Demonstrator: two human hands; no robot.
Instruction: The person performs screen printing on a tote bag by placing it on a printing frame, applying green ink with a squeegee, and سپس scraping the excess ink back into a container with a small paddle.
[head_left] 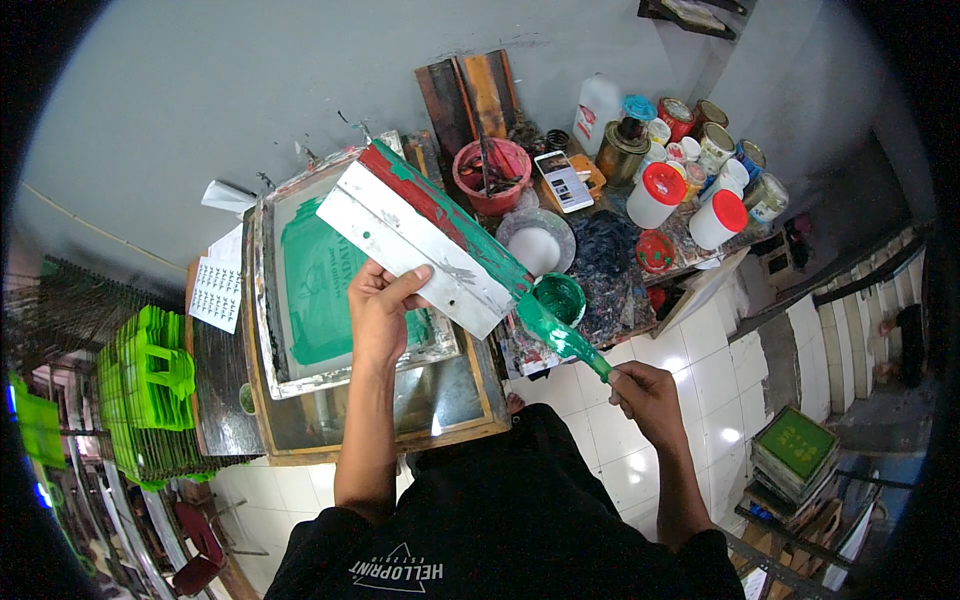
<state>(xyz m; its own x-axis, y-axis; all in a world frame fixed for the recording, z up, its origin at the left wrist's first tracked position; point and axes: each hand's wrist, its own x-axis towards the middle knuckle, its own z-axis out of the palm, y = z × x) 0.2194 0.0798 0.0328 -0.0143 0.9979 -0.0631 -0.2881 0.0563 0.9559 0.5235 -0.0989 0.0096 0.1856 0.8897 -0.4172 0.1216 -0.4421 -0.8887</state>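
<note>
My left hand (384, 308) grips a wide squeegee (408, 252) by its white handle, thumb on the near face. Its dark red blade edge is smeared with green ink. Between the fingers of my right hand (646, 400) is the handle of an ink-coated green spatula (562, 338), whose broad end meets or nearly meets the squeegee's right end. Just behind the spatula stands a tub of green ink (568, 290). Below and left of the squeegee lies a printing screen (268, 340) with green ink across its mesh; the squeegee hides part of it.
A red bucket of tools (510, 200), a phone (563, 182) and several paint cans and jars (655, 195) crowd the table's far right. Green cut bags (150, 370) are stacked on a rack at left. More screens (795, 450) are piled on the right.
</note>
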